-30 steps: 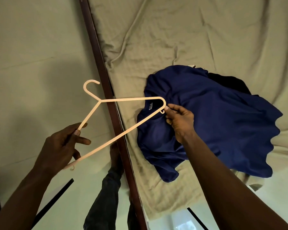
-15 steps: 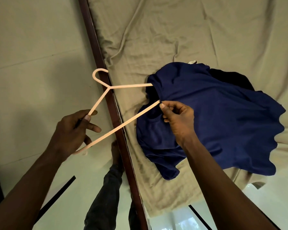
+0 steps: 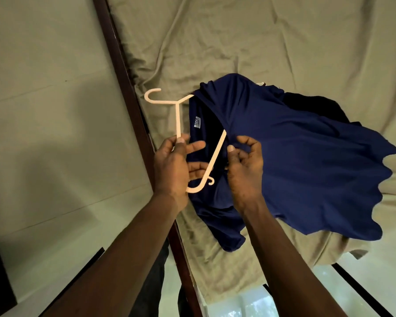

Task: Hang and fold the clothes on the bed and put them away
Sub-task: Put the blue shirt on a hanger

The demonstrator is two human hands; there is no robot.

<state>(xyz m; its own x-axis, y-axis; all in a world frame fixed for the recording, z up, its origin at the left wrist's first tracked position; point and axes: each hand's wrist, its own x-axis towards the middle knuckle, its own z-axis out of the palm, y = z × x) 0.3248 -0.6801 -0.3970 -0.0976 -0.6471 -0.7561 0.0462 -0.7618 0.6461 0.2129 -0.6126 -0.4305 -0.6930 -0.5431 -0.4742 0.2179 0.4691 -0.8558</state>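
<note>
Now the hanging step is in hand, at the middle of the frame. The left hand (image 3: 172,165) has its grip closed on one arm of the pale hanger (image 3: 214,156), thumb on top and fingers under. Just beside it, the right hand (image 3: 245,170) pinches the neck edge of the blue shirt (image 3: 306,161) with curled fingers. The upper end of the hanger is already hidden inside the neck opening, while the lower end with its small hook lies outside. I think the next move must stretch the neck over this lower end without pulling the first end out. The shirt lies on the bed sheet (image 3: 238,42), and behind it, toward the upper right, a dark garment (image 3: 313,104) waits, partly covered.
</note>
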